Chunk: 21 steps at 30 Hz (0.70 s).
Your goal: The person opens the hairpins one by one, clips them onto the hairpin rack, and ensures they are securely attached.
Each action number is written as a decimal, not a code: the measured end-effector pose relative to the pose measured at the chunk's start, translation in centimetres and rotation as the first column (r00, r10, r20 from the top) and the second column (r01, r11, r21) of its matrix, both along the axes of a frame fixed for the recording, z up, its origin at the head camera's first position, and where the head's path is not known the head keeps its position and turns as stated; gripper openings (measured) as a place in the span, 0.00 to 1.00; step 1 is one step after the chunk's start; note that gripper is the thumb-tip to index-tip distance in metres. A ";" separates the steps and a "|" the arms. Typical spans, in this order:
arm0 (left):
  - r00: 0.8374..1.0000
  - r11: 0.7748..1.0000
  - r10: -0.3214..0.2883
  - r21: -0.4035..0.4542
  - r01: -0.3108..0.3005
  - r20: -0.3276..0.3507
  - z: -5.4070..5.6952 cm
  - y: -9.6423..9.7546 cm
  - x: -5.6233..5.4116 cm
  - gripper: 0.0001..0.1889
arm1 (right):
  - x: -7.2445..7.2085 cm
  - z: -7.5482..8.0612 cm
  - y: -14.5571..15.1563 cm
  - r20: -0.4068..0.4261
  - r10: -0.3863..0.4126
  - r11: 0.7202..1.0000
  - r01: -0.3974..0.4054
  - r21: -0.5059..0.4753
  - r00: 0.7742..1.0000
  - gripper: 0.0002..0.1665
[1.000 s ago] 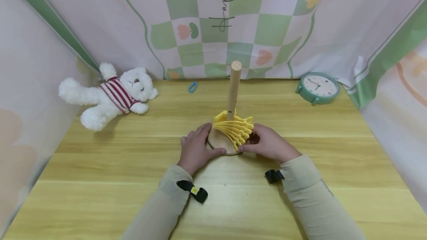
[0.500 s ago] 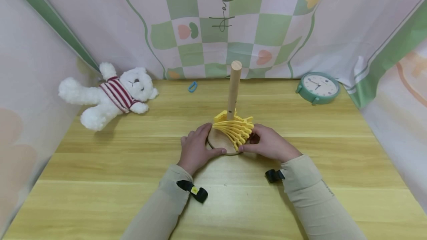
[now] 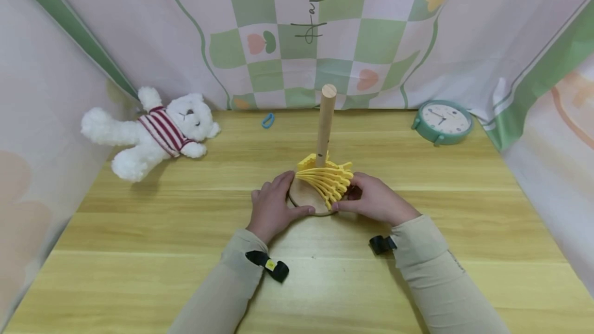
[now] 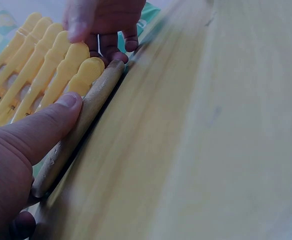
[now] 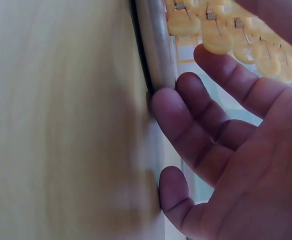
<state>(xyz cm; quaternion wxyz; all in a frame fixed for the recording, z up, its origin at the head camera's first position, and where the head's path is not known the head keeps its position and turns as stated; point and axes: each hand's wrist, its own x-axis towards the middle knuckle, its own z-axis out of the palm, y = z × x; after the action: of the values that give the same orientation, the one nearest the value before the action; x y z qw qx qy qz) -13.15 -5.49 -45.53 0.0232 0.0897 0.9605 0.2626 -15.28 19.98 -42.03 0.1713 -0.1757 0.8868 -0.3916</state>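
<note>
A wooden stand point(image 3: 303, 193) has a round base and an upright dowel point(image 3: 326, 125). Around the dowel's foot sits a yellow plastic clip rack point(image 3: 327, 179), its several arms fanned over the base; small metal springs show on its rounded ends in the right wrist view. My left hand point(image 3: 274, 207) grips the base at its left rim, thumb along the front edge. With my right hand point(image 3: 376, 201) I pinch the rack's rounded ends at the right front, thumb above. Fingertips point(image 5: 171, 107) of that hand also touch the base's rim. The yellow body behind the arms is partly hidden.
On the wooden table point(image 3: 195, 220), a white plush bear point(image 3: 164, 130) in a striped shirt lies at the back left. Near the back edge is a small blue ring point(image 3: 267, 120). A green round clock point(image 3: 442, 121) lies at the back right, before a patterned curtain point(image 3: 297, 30).
</note>
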 end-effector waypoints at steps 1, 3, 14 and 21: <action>1.000 1.000 0.000 0.001 0.000 -0.001 0.0 0.0 0.0 0.55 | 0.0 0.0 0.0 -0.001 0.001 1.000 -0.001 -0.004 1.000 0.30; 1.000 1.000 -0.001 0.000 0.001 -0.003 0.0 0.0 0.0 0.55 | 0.0 0.1 0.1 0.000 0.003 1.000 -0.003 -0.012 1.000 0.29; 1.000 1.000 -0.007 0.003 0.007 -0.006 -0.1 0.0 0.0 0.55 | -0.1 0.1 0.4 0.002 0.013 1.000 -0.013 -0.020 1.000 0.27; 1.000 1.000 -0.005 0.002 0.005 -0.005 -0.1 -0.1 0.0 0.55 | -0.2 0.1 0.4 0.007 0.014 1.000 -0.014 -0.021 1.000 0.27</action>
<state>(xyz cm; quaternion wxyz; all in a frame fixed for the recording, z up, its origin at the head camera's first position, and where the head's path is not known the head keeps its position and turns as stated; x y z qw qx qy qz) -13.18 -5.55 -45.63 0.0216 0.0929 0.9600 0.2634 -15.45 20.40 -41.95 0.1753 -0.1824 0.8808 -0.4002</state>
